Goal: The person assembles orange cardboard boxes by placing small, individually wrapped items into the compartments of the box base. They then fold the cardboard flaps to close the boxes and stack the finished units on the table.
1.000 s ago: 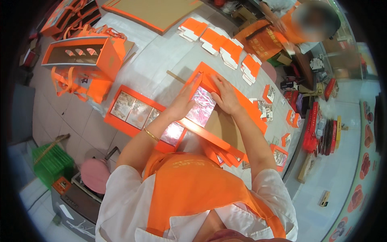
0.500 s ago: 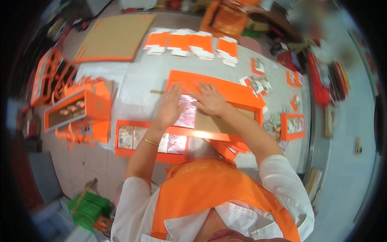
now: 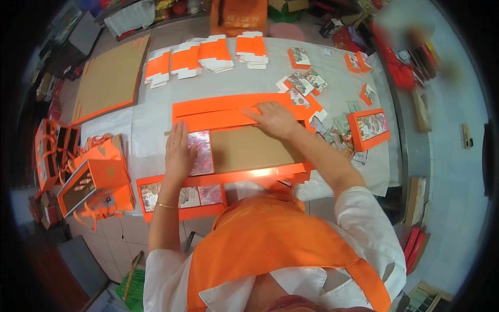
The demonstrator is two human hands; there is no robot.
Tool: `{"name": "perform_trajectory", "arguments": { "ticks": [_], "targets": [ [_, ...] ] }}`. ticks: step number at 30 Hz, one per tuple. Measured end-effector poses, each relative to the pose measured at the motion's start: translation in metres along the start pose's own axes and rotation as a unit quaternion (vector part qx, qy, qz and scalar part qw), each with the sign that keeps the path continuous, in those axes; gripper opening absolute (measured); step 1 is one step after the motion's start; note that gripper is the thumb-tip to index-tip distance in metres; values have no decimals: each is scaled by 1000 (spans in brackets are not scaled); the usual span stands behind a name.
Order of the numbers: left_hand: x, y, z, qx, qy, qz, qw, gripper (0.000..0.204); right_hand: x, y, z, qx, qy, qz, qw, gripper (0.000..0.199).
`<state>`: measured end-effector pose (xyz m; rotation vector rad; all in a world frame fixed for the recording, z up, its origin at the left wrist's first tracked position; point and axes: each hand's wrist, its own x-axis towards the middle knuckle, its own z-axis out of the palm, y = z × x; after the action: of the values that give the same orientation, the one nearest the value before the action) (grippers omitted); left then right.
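A long orange box (image 3: 249,171) lies in front of me on the table, its brown cardboard inside (image 3: 254,148) showing. At its left end sits a pink patterned small box (image 3: 201,152). My left hand (image 3: 179,153) lies flat over the left end, fingers straight and thumb by the pink box. Along the far side runs an orange flap (image 3: 208,115). My right hand (image 3: 274,120) rests on that flap toward its right part, fingers stretched leftward over it. Part of the box's right end is hidden under my right forearm.
A filled orange box (image 3: 212,210) lies at the near left edge. Flat orange-and-white cartons (image 3: 215,53) stand in stacks at the far side. Orange gift bags (image 3: 104,174) crowd the left; a brown board (image 3: 112,78) lies beyond. Small printed boxes (image 3: 371,127) spread at the right.
My hands have moved apart: the left to the box's left end, the right along the far flap. More of the brown inside shows. The whole view has shifted, too.
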<state>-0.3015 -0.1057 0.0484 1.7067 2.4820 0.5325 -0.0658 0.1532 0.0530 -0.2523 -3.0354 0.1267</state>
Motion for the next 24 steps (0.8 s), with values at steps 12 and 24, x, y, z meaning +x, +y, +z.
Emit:
{"name": "perform_trajectory", "arguments": {
  "ticks": [12, 24],
  "targets": [
    [1, 10, -14, -24, -13, -4, 1000, 66, -19, 6, -2, -69, 43, 13, 997, 62],
    [2, 11, -20, -80, 9, -12, 997, 66, -12, 0, -19, 78, 68, 21, 994, 74]
  ]
}}
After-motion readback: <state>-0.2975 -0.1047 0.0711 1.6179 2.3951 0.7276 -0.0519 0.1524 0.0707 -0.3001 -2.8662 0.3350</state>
